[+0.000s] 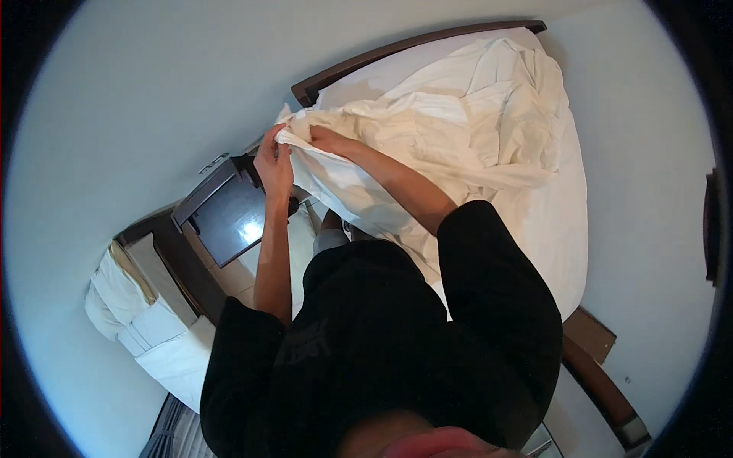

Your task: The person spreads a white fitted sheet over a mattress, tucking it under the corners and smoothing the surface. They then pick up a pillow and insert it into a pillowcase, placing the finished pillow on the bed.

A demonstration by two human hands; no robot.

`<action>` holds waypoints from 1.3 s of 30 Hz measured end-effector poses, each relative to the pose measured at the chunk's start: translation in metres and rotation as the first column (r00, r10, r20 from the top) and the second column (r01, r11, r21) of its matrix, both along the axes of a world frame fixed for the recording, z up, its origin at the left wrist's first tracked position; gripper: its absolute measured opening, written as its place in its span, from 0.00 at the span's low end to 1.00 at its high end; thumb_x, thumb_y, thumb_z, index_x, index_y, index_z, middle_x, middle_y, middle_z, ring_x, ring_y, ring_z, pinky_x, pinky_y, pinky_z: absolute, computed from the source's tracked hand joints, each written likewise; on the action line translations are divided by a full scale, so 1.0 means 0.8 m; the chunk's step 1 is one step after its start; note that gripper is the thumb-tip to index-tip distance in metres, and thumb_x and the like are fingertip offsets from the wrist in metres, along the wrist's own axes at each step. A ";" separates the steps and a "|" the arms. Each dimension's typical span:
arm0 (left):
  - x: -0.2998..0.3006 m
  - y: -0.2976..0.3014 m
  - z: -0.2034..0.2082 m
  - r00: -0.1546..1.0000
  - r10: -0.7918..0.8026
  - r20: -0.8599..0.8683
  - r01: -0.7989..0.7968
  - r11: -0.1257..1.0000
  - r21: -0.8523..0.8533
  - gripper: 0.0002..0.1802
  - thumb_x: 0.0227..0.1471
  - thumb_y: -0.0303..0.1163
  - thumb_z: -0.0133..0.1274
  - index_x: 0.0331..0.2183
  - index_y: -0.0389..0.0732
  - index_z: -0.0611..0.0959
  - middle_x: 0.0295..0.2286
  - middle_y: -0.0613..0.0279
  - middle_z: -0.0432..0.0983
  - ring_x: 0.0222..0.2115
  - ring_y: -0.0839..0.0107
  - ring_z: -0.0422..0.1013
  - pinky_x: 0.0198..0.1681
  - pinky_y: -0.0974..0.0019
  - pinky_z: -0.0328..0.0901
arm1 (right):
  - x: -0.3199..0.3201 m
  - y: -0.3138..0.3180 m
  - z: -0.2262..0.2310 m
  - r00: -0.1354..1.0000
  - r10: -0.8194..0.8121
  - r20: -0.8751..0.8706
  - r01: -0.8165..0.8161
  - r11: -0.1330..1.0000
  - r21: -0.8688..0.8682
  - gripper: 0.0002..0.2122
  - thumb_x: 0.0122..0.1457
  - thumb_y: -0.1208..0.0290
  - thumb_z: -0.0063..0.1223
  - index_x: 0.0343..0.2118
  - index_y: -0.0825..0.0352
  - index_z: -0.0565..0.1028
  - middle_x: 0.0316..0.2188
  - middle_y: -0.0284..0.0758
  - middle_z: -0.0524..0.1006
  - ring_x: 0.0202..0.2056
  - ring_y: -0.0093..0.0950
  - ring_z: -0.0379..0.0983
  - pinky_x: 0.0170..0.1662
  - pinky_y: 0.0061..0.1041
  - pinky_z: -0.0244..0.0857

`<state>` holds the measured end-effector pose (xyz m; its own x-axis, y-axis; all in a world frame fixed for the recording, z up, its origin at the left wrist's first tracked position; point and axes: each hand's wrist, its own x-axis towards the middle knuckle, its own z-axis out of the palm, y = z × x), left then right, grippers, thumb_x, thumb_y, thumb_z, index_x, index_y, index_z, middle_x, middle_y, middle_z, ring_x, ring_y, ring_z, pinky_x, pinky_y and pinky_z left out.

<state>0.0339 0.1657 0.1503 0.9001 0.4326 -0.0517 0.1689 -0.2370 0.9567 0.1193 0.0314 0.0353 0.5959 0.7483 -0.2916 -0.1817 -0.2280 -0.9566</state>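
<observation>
A large white bed cover (489,126) lies crumpled over the bed, with one corner raised off its left side. At that corner my left hand (273,162) pinches the gathered edge between thumb and fingers. Close beside it on the right, my right hand (330,141) is closed on the same cloth, its fingertips partly hidden in the folds. Between the two hands the edge is bunched up, and a smooth stretch of the cover hangs down below them toward my legs.
The bed's mattress (571,237) shows along the right, under a dark wooden headboard (412,40). Left of me stands a dark nightstand (229,217) with a glossy top, beside another bed (179,355) with white bedding. A grey curtain (172,433) hangs at the lower left.
</observation>
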 end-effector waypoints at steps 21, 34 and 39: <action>0.047 0.125 -0.137 0.968 0.190 -0.164 -0.040 0.761 0.648 0.26 0.58 0.53 0.59 0.30 0.35 0.82 0.30 0.42 0.81 0.34 0.43 0.78 0.39 0.47 0.70 | -0.054 -0.315 0.007 0.917 0.361 -0.168 -0.374 0.636 -0.675 0.44 0.65 0.30 0.29 0.65 0.70 0.66 0.67 0.51 0.62 0.70 0.45 0.55 0.72 0.37 0.46; 0.214 -0.308 -0.209 0.670 -0.742 -0.015 0.718 0.643 0.266 0.26 0.52 0.32 0.67 0.50 0.38 0.74 0.36 0.57 0.76 0.32 0.66 0.73 0.39 0.62 0.71 | 0.000 -0.787 0.047 0.535 -0.320 0.782 0.817 -0.041 -0.575 0.22 0.53 0.60 0.62 0.45 0.74 0.80 0.48 0.52 0.80 0.45 0.51 0.79 0.48 0.44 0.73; 0.299 -0.568 -0.211 0.494 -0.859 0.134 0.775 0.505 0.380 0.36 0.46 0.33 0.70 0.53 0.33 0.70 0.48 0.47 0.68 0.50 0.50 0.67 0.53 0.51 0.66 | -0.009 -0.909 -0.045 0.262 -0.160 0.952 0.499 -0.822 -0.275 0.33 0.46 0.61 0.69 0.54 0.73 0.74 0.49 0.49 0.81 0.42 0.48 0.81 0.45 0.45 0.75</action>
